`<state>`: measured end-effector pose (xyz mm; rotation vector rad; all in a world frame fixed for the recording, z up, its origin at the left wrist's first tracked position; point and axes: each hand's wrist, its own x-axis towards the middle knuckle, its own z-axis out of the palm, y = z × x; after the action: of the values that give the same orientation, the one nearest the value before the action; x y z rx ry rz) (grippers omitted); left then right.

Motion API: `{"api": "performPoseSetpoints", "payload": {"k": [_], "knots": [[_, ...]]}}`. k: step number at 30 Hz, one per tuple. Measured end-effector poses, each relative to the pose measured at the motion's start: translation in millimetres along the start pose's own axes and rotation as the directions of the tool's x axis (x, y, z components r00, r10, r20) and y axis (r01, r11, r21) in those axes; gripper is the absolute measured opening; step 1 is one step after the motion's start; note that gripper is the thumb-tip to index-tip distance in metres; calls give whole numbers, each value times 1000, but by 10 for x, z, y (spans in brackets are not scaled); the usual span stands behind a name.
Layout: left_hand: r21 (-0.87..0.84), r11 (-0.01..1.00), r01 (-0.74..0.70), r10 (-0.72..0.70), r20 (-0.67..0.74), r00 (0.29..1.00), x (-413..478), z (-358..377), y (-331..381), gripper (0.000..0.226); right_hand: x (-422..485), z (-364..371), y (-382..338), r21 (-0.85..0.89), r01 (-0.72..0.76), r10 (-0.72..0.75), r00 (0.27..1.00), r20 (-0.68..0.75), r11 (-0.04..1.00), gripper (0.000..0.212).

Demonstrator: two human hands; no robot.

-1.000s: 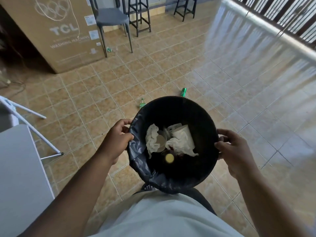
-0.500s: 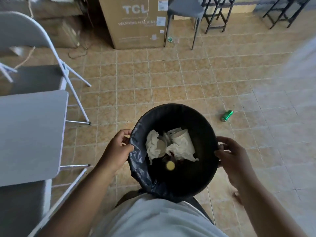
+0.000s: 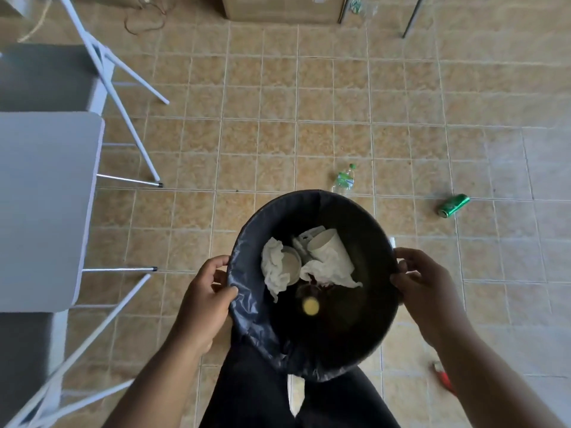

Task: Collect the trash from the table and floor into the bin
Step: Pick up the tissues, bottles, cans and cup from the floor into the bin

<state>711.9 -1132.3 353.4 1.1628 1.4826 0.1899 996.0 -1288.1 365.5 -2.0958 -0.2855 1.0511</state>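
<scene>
Bin (image 3: 364, 319) is off the floor at about waist height, carried in front of the body, mouth up, black liner folded over the rim. Inside are a paper cup (image 3: 332, 248), crumpled tissue (image 3: 273, 270) and a yellow cap (image 3: 311, 306).

Grip: left hand (image 3: 204, 298) is clamped on the left rim, thumb over the liner edge. Right hand (image 3: 429, 291) is curled on the right rim. Both are full, no free hand.

Floor trash left:
- Plastic bottle (image 3: 344, 180): just past the bin's far rim, slightly right of centre. Long axis points away from the person, cap at the far end.
- Green can (image 3: 454, 205): forward-right, well apart from the bin, on its side, axis diagonal with the near end to the left.
- Second bottle (image 3: 357, 3): far off by the cardboard box (image 3: 284, 7).

Key relation: both near items sit ahead and right, so the right hand is closer. My read is the bin goes down first, or the left hand takes it alone.

Vs half a second ago: the view has tipped down and the box lettering is out of frame. The near bottle, hidden then, now shows. The can reads further right. Grip and bin contents are unchanged.

Table (image 3: 40, 196) is on the left, and no trash shows on the visible part. Red object (image 3: 445, 376) by the right forearm, can't tell what.
</scene>
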Motion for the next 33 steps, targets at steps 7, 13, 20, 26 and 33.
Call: {"api": "performPoseSetpoints", "payload": {"k": [7, 13, 20, 26, 33], "knots": [[14, 1000, 10, -10, 16, 1000, 1580, 315, -653, 52, 1297, 821, 839, 30, -3, 4, 1000, -28, 1000, 44], [-24, 999, -47, 47, 0, 999, 3114, 639, -1150, 51, 2744, 1635, 1483, 52, 80, -78, 996, -47, 995, 39], [-52, 987, -155, 154, -24, 988, 4593, 852, -1460, 47, 4174, 2285, 1741, 66, 214, -212, 977, -31, 975, 32], [-95, 977, -191, 185, -71, 980, 5388, 1047, -1621, 50, 5027, 2583, 1721, -58, 300, -300, 954, 9, 952, 33], [-120, 956, -268, 255, -111, 961, 5828, 1143, -1450, 56, 5475, 2655, 1641, -84, 331, -338, 937, -93, 940, 28]]}}
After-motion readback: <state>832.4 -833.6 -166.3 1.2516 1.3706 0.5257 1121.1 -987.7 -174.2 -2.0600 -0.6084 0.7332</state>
